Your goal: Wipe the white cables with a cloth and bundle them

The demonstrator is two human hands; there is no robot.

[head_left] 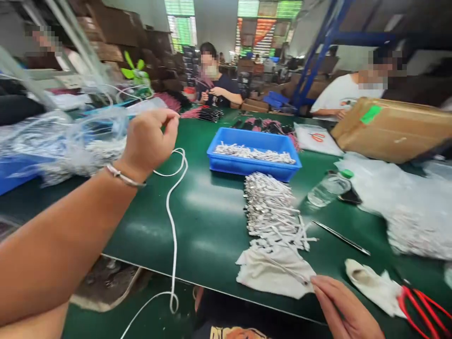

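My left hand (151,136) is raised over the left half of the table, its fingers pressed together in a pinch; whatever may be between them is too small to make out. A white cord (172,207) lies below and beside it, running over the table's front edge. Low on the right, my right hand (344,306) is closed in a pinch at the corner of a white cloth (271,278). A thin pale strip (284,268) lies across the cloth towards those fingertips; I cannot tell whether they grip it. Beyond the cloth is a dense pile of short white cable pieces (270,207).
A blue bin (254,165) of white pieces stands behind the pile. To the right are a clear bottle (326,190), tweezers (341,238), a crumpled cloth (374,285), red-handled scissors (420,306) and a cardboard box (395,129). Plastic bags (70,136) lie left. Other people sit across the table.
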